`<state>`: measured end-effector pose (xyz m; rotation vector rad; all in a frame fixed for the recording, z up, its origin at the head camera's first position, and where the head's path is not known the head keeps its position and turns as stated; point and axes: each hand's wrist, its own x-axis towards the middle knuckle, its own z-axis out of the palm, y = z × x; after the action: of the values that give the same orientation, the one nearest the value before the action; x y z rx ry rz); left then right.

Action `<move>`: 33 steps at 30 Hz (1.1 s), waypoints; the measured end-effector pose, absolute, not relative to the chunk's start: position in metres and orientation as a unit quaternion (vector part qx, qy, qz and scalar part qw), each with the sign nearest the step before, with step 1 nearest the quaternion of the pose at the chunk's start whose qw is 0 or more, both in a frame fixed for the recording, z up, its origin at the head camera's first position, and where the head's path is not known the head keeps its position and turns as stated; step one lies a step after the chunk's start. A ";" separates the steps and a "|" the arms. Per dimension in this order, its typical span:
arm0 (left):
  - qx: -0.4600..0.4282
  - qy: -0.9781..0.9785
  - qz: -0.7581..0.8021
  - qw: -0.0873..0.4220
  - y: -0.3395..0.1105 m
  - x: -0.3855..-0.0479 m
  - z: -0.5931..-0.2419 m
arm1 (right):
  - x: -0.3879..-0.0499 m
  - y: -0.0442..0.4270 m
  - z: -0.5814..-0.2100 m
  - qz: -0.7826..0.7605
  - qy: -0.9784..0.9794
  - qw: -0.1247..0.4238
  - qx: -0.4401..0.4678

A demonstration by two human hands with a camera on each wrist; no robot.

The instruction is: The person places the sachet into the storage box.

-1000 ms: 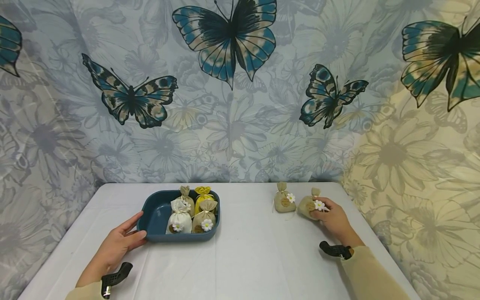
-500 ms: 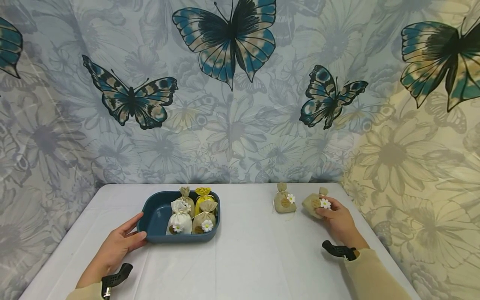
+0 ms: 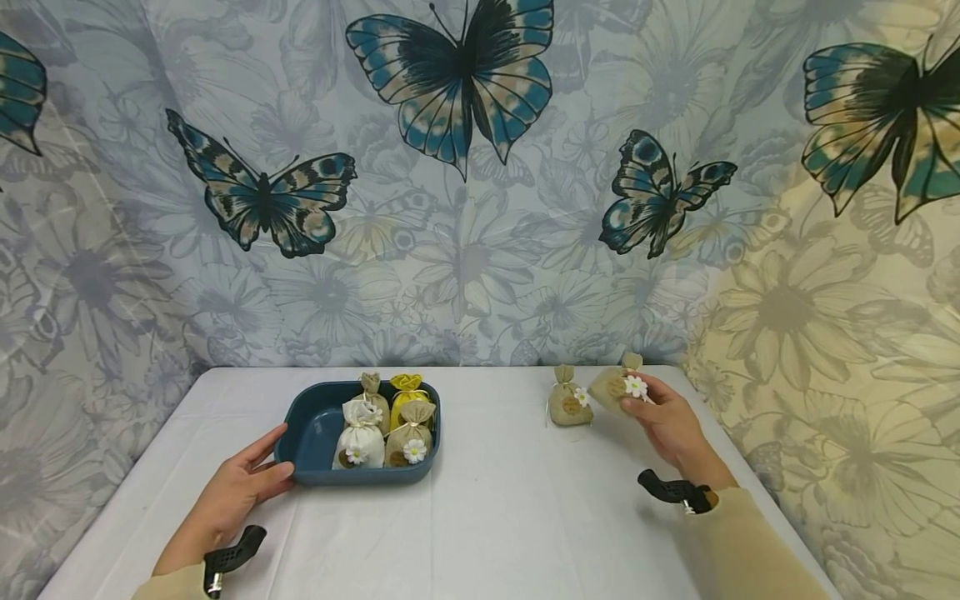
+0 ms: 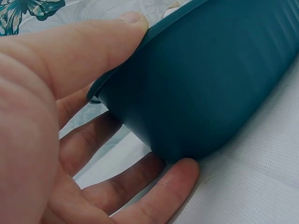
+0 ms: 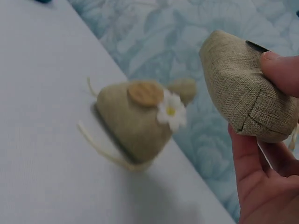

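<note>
My right hand (image 3: 671,421) pinches a beige cloth sachet (image 3: 609,388) with a white daisy, its thumb on one side and fingers on the other. In the right wrist view this sachet (image 5: 243,88) is tilted and off the tabletop. A second beige sachet (image 3: 567,407), with a daisy and a brown oval tag, sits on the table just left of it. My left hand (image 3: 234,493) holds the left end of a dark blue tray (image 3: 311,477), thumb at the rim and fingertips against the outer wall. The tray's right half carries a white sachet (image 3: 357,440), a yellow sachet (image 3: 407,402) and two beige sachets (image 3: 412,433).
A white cloth (image 3: 495,517) covers the table. Behind it hangs a butterfly-printed fabric backdrop (image 3: 465,308), which also runs along both sides. The tray's left half shows bare floor (image 3: 318,437).
My right hand has raised its beige sachet off the table, first shifting it slightly right, then up and back left towards the other sachet. The left hand and tray have stayed put.
</note>
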<state>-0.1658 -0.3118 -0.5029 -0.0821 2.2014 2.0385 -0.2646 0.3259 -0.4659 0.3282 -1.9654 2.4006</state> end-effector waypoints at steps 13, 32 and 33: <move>-0.015 0.721 0.689 0.070 -0.313 -0.166 -0.504 | -0.271 0.259 -0.423 0.763 -0.633 0.000 0.130; -0.024 0.730 0.680 0.068 -0.313 -0.167 -0.505 | -0.271 0.139 -0.391 0.728 -0.665 -0.012 0.166; -0.024 0.730 0.679 0.068 -0.312 -0.167 -0.505 | -0.271 0.133 -0.390 0.729 -0.662 -0.016 0.172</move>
<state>-0.1667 -0.3124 -0.5050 -0.0709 2.2005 2.0460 -0.2708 0.1325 -0.3901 0.5475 -2.1025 2.3146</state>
